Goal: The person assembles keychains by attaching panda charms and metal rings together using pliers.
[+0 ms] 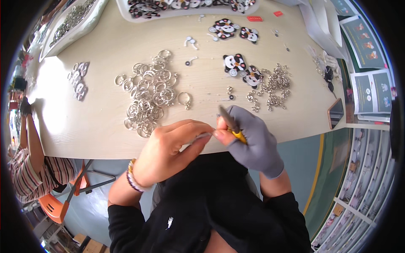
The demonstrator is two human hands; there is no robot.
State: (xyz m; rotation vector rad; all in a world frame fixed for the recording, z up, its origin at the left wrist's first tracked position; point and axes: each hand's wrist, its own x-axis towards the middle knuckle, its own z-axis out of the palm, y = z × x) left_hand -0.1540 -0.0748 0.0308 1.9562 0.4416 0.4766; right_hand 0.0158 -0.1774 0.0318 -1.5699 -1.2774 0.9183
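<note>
Just in front of my body, above the table's near edge, my two hands meet at the fingertips. My bare left hand (pixel 171 143) pinches a thin flat pale piece (pixel 203 135), seen edge-on and mostly hidden by the fingers. My right hand (pixel 253 139), in a grey fingerless glove, is closed round pliers with yellow grips (pixel 238 135); their dark metal head (pixel 228 118) points up and away. The right thumb and forefinger tips also touch near the flat piece's end. Beyond the hands lie a heap of metal key rings (pixel 145 97) and panda-shaped charms (pixel 234 63).
Small metal fittings (pixel 276 86) are heaped right of the charms. White bins (pixel 126 14) with more pandas and metal parts (pixel 71 23) line the far side. A phone (pixel 336 113) lies at the right edge. Another person's arm (pixel 33 139) shows at the far left.
</note>
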